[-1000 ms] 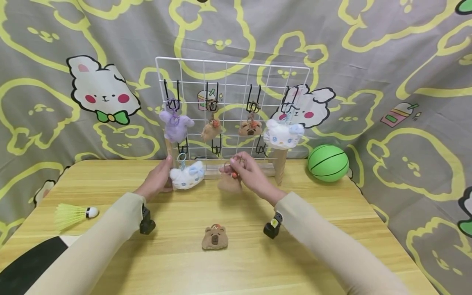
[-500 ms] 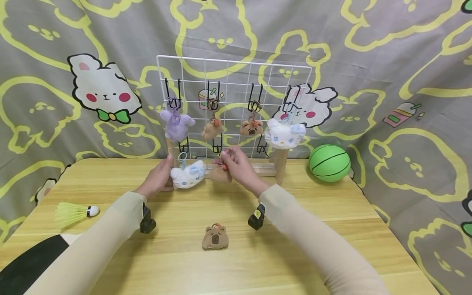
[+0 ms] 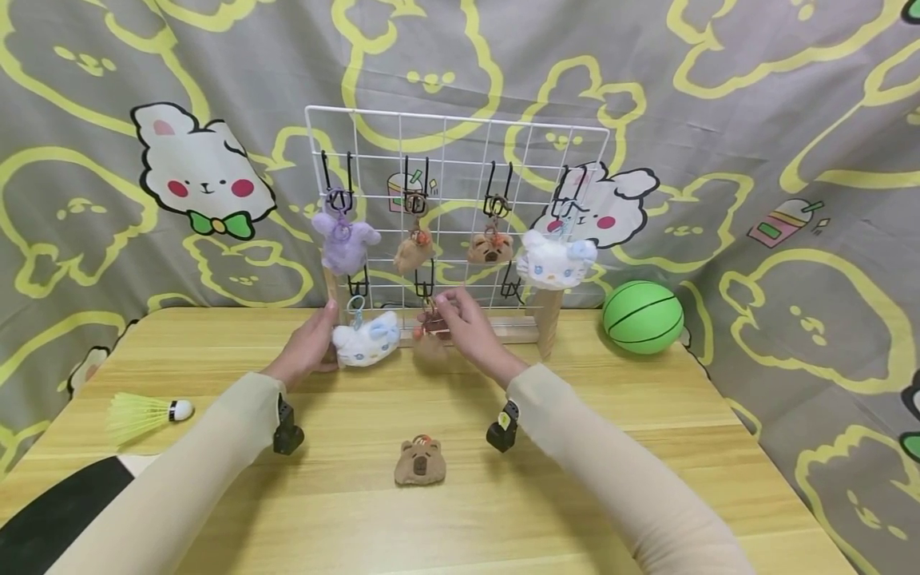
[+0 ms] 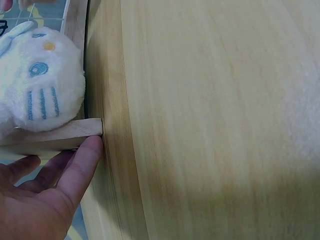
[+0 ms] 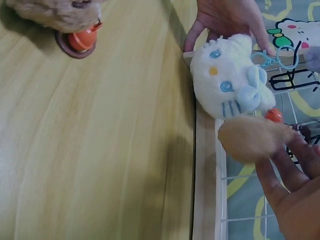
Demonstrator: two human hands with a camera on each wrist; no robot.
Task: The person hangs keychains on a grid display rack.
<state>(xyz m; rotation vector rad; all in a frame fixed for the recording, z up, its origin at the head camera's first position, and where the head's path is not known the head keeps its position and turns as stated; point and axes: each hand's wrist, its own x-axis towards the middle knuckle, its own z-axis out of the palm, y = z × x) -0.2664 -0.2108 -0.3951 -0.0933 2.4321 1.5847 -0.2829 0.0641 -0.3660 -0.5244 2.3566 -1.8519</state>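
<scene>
My left hand [image 3: 309, 342] grips the left wooden stand [image 4: 65, 134] of a white wire grid rack [image 3: 460, 124]. Beside it, a white plush cat-head keychain [image 3: 366, 339] with a blue bow hangs at the lower left. My right hand [image 3: 470, 327] is at the lower row, its fingers extended next to a brown plush keychain [image 5: 252, 139] with an orange bell. That plush is blurred, its ring by the second lower hook [image 3: 425, 279]. In the right wrist view the fingers [image 5: 290, 172] look nearly straight. A brown bear-head keychain [image 3: 420, 463] lies on the table.
The upper hooks bear a purple plush [image 3: 345, 243], two brown plush keychains, the left one [image 3: 413, 251] turned sideways, and a white cat plush [image 3: 557, 262]. A green ball [image 3: 643, 317] sits right of the rack. A yellow shuttlecock [image 3: 147, 414] lies on the table [image 3: 575, 503] at left.
My right hand has moved left to the second lower hook with the brown keychain, then slightly back right as the plush swings. My left hand has stayed at the stand.
</scene>
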